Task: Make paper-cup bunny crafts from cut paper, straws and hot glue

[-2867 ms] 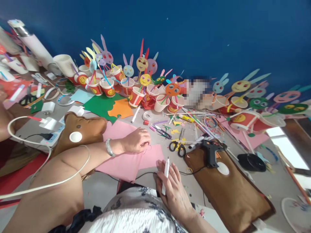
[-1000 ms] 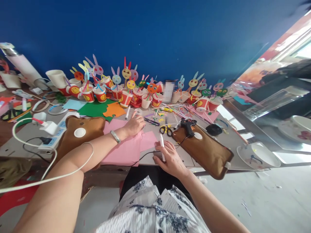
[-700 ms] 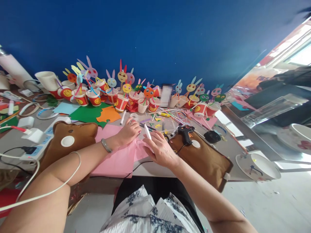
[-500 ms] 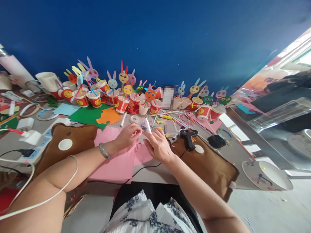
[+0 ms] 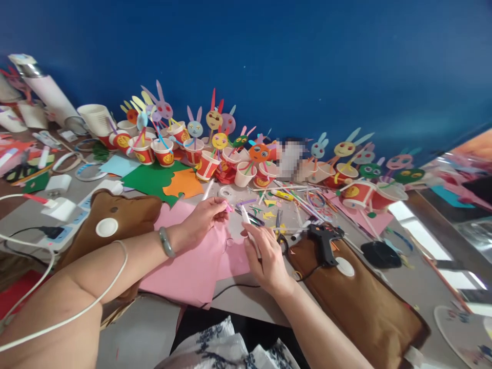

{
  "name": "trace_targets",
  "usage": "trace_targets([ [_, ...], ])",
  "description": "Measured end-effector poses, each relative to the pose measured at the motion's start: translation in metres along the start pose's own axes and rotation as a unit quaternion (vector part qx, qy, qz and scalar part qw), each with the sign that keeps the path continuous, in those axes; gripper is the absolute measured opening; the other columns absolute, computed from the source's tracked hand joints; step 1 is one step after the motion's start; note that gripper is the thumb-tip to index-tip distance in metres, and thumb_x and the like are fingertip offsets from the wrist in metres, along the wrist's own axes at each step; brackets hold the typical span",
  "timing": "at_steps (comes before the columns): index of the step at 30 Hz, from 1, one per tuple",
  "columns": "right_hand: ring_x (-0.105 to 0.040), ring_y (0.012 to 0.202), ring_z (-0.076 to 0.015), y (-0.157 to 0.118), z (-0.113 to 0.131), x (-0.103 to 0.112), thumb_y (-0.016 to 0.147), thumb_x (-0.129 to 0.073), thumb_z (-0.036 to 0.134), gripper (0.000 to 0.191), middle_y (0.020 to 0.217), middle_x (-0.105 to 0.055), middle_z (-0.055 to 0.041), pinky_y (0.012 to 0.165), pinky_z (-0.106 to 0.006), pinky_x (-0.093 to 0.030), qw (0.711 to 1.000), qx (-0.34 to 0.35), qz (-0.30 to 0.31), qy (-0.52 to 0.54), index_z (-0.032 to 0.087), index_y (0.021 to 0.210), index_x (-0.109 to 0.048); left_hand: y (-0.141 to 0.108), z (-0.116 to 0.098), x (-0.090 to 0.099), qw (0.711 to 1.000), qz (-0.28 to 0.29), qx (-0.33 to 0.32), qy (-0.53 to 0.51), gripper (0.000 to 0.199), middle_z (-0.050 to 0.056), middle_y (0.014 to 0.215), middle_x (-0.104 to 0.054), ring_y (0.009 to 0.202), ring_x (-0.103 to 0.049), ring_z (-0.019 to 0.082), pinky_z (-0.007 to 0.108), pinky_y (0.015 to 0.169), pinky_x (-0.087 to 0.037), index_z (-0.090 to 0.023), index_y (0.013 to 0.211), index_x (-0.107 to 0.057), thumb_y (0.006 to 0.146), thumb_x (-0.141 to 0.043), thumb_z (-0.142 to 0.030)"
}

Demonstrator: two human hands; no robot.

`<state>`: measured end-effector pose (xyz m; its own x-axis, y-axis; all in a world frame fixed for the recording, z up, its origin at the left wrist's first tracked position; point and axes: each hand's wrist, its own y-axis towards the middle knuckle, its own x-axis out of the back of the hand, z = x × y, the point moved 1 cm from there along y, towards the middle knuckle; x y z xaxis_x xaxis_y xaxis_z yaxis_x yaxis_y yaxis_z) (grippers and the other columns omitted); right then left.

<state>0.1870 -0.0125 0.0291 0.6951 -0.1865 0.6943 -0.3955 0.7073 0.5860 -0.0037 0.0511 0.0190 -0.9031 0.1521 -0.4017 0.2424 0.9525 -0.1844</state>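
Right hand [image 5: 269, 256] clamped round a white marker [image 5: 248, 225]; left hand [image 5: 205, 218] pinching a small pink cap [image 5: 229, 208].

Marker held low on the barrel, tip end up toward the pink cap, just above the pink paper [image 5: 192, 266] on the worktop [image 5: 154, 328]. Likely light, stiff and smooth, so best taken mid-barrel, where fingers wrap fully. Cap tiny and easily dropped, pinched between thumb and fingertips. A slim white tube with a rounded end; paper beneath it thin, floppy, faintly pencilled with a curl. Right of the paper, scissors [image 5: 282, 238] and a black glue gun [image 5: 325, 243] on a brown pad [image 5: 365, 302]; left of it, another brown pad [image 5: 123, 218]; beyond it, rows of bunny cups [image 5: 207, 164].
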Motion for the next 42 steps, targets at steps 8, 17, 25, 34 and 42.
trace_targets([
  [8, -0.066, 0.084, -0.0244, -0.001, 0.005, -0.002, 0.095, -0.051, 0.013, 0.043, 0.096, -0.072, -0.0082, 0.086, -0.045, -0.051, 0.999, 0.032, 0.002, 0.007, 0.021, 0.137, -0.049, 0.000, -0.005, 0.001, 0.997, -0.010, 0.030, -0.073, 0.022, 0.002, 0.090, -0.063, 0.077, -0.058, 0.011, 0.027, 0.075, -0.047, -0.018, 0.096, -0.062, 0.082, -0.073, -0.031],
  [17, -0.066, 0.082, -0.0230, -0.003, -0.001, -0.005, 0.096, -0.050, 0.015, 0.037, 0.095, -0.073, -0.0079, 0.089, -0.047, -0.050, 0.999, 0.011, 0.032, 0.007, 0.019, 0.133, -0.050, -0.008, -0.008, -0.004, 0.997, 0.038, 0.028, -0.062, 0.026, 0.000, 0.081, -0.060, 0.072, -0.057, 0.010, 0.026, 0.071, -0.046, -0.016, 0.087, -0.060, 0.084, -0.074, -0.039],
  [25, -0.068, 0.076, -0.0201, 0.000, -0.001, -0.005, 0.096, -0.056, 0.015, 0.028, 0.094, -0.076, -0.0058, 0.083, -0.041, -0.050, 1.000, 0.004, -0.023, -0.012, 0.020, 0.123, -0.059, -0.009, -0.010, -0.007, 0.999, 0.033, 0.021, -0.015, 0.028, 0.001, 0.080, -0.064, 0.067, -0.060, 0.011, 0.025, 0.064, -0.044, -0.017, 0.090, -0.057, 0.081, -0.075, -0.036],
  [34, -0.067, 0.071, -0.0178, -0.001, 0.001, -0.002, 0.095, -0.060, 0.017, 0.021, 0.091, -0.078, -0.0033, 0.081, -0.038, -0.052, 0.999, -0.022, -0.038, 0.018, 0.021, 0.115, -0.065, -0.007, -0.009, -0.004, 0.999, 0.026, 0.003, 0.024, 0.036, -0.001, 0.070, -0.060, 0.063, -0.055, 0.009, 0.025, 0.063, -0.042, -0.014, 0.076, -0.063, 0.080, -0.078, -0.047],
  [42, -0.073, 0.080, -0.0191, -0.005, 0.007, -0.001, 0.098, -0.058, 0.022, 0.020, 0.092, -0.078, -0.0042, 0.073, -0.032, -0.056, 0.986, -0.125, -0.017, 0.105, 0.021, 0.117, -0.065, -0.010, -0.008, -0.005, 0.998, 0.038, 0.046, -0.029, 0.030, -0.001, 0.073, -0.061, 0.066, -0.056, 0.008, 0.022, 0.063, -0.043, -0.015, 0.076, -0.064, 0.075, -0.085, -0.036],
])
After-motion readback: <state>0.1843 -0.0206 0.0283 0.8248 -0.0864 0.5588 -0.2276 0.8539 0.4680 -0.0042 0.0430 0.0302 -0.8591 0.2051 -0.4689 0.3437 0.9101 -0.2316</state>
